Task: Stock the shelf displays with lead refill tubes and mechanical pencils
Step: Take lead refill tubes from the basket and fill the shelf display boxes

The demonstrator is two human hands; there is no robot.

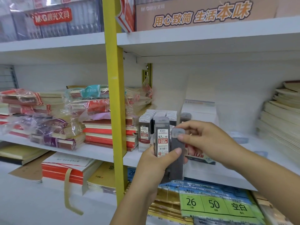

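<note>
Lead refill tubes (162, 143) bunched upright in left hand (154, 168), fingers curled round them, before middle shelf (97, 153). Right hand (207, 140) fingers pinch top of rightmost tube (177, 168). Rows of same tubes (158, 115) stand just behind on shelf; notebook stacks (107, 133) left of yellow upright (116, 95).

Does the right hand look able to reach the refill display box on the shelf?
Probably yes: the right hand, pinching a tube, sits just in front of the display box, nothing between them.
</note>
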